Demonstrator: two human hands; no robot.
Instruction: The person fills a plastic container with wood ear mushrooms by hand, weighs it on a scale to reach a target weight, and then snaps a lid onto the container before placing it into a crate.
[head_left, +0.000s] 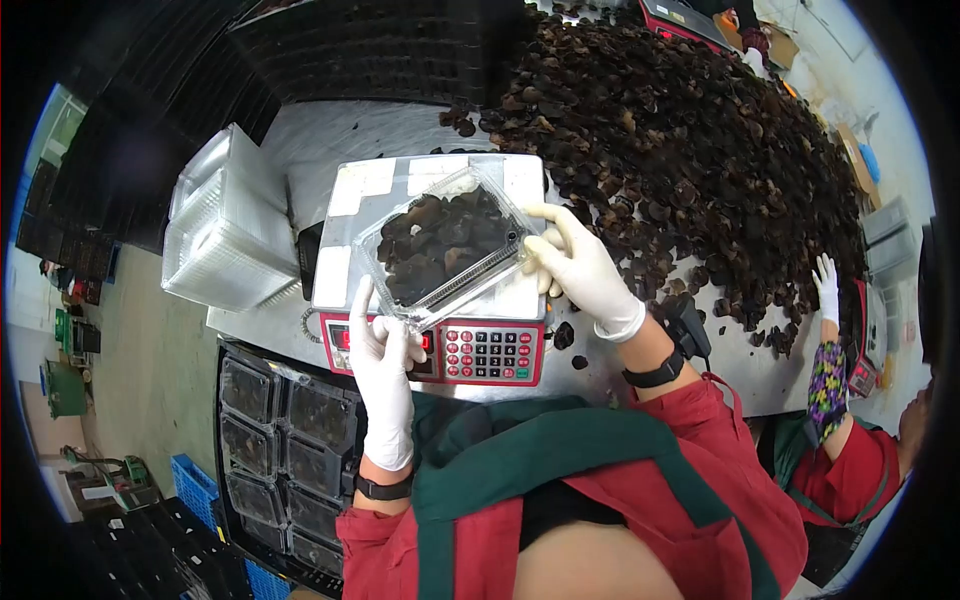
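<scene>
A transparent plastic clamshell box (pixel 440 247) of dark, wood-ear-like mushroom pieces is tilted over the plate of a red digital scale (pixel 340 260). My right hand (pixel 582 265), in a white glove, pinches the box's right edge between thumb and fingers. At the near left corner, my left hand (pixel 383 375), gloved too, grips the rim with its fingers bent. That hand covers part of the scale's red display, while the keypad (pixel 488 354) shows to its right. A wristband circles each of my wrists.
A broad heap of dark mushroom pieces (pixel 680 150) spreads over the metal table. Nested transparent boxes (pixel 230 235) stand left of the scale. Filled boxes (pixel 290 430) lie in a crate below. At right, a co-worker's gloved hand (pixel 826 288) reaches onto the heap's edge.
</scene>
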